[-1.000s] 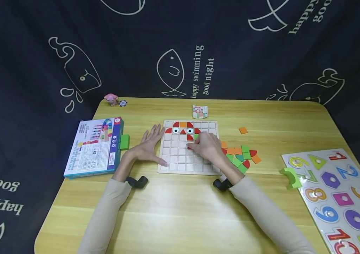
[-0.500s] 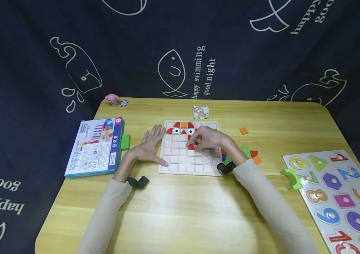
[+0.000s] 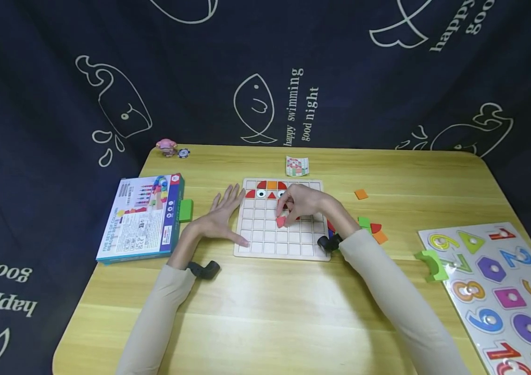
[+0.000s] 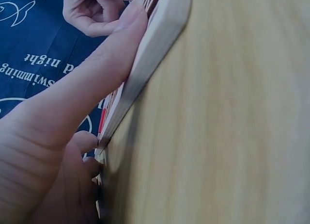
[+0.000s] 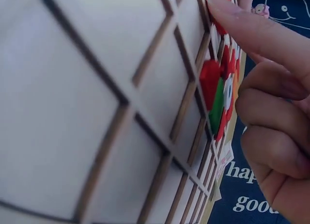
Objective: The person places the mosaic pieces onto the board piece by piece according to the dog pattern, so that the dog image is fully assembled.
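At nine o'clock on the board [image 3: 270, 237], the left hand [image 3: 218, 222] touches its edge, fingers spread; over the centre, the right hand [image 3: 305, 200] pinches a red piece [image 3: 281, 223]. Loose tiles [image 3: 364, 222] lie past three o'clock; table [image 3: 256, 312] stretches past six.

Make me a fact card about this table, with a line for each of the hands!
left hand: touches the left edge of the pale wooden grid board
right hand: holds a small red piece over the board
beyond board: small printed card
left of board: colourful printed box, bright green block
right of board: loose green, red and orange pieces
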{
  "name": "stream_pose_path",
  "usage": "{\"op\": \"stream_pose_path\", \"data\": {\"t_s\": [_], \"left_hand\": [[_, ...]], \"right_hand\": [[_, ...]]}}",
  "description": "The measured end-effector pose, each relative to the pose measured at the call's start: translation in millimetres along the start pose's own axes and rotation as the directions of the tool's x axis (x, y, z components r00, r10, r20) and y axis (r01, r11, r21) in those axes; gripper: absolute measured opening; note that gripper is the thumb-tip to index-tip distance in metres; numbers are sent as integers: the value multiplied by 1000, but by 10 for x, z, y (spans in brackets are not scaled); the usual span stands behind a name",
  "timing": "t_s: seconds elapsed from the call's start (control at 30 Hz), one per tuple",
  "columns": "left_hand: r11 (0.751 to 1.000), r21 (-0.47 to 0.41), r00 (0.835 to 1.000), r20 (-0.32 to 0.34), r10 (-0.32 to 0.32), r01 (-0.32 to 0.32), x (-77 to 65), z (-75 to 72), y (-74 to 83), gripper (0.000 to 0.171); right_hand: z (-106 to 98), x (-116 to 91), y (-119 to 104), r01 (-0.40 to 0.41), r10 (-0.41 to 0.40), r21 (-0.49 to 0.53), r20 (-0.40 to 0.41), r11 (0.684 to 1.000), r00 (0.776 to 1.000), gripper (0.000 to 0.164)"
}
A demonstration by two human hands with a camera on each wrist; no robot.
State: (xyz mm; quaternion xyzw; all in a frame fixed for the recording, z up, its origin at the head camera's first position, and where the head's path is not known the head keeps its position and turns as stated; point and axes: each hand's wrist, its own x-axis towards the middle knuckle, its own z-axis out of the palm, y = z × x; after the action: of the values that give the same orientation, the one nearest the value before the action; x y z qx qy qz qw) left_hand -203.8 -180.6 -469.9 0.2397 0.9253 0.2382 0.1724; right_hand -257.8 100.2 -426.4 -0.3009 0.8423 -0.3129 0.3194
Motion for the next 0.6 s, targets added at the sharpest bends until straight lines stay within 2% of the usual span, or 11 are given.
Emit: {"op": "stream_pose_path", "data": {"t_s": [0.23, 0.47, 0.6], "left_hand": [[1000, -6, 1000, -7, 2, -2, -2, 0, -12, 142], [999, -37, 1000, -15, 17, -17, -2, 14, -27, 141], [999, -36, 1000, -19, 19, -19, 0, 16, -29, 140]], "right_hand": [[57, -6, -9, 32, -31, 24, -19, 999, 999, 27], [105, 9, 19, 70, -71, -21, -38, 997, 997, 26], [111, -1, 19, 82, -85, -42, -74, 996, 994, 23]]}}
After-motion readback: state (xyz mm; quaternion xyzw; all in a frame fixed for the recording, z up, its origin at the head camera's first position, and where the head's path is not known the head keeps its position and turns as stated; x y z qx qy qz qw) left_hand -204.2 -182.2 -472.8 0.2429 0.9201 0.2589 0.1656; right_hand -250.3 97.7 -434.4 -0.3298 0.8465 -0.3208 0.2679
